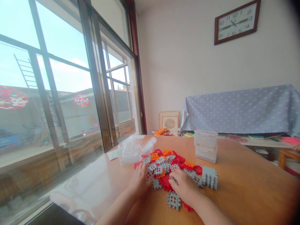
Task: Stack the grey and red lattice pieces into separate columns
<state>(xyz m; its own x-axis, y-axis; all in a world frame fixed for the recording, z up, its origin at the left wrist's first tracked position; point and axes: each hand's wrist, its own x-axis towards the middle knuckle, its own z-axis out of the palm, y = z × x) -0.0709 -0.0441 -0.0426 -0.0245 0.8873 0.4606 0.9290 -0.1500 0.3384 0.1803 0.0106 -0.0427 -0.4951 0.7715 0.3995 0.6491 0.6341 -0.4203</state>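
Observation:
A pile of flat plastic building tiles (158, 168) in red, grey and orange, with toothed edges, lies on the brown table. At the pile's left edge is my left hand (140, 177). Its fingers bend down beside a red tile (149, 175), and their tips are hidden. My right hand (184, 184) reaches over the pile's right front with thumb and forefinger apart, tiles showing in the gap. Nearer to me, a grey windowed tile (173, 200) lies apart. A stack of grey tiles (210, 177) stands right of the pile.
Clear plastic boxes and lids (131, 151) lie at the table's back left. Two stacked clear boxes (205, 146) stand at the back right. A large window (65, 78) runs along the left. Behind the table, a blue dotted cloth (239, 109) hangs over something.

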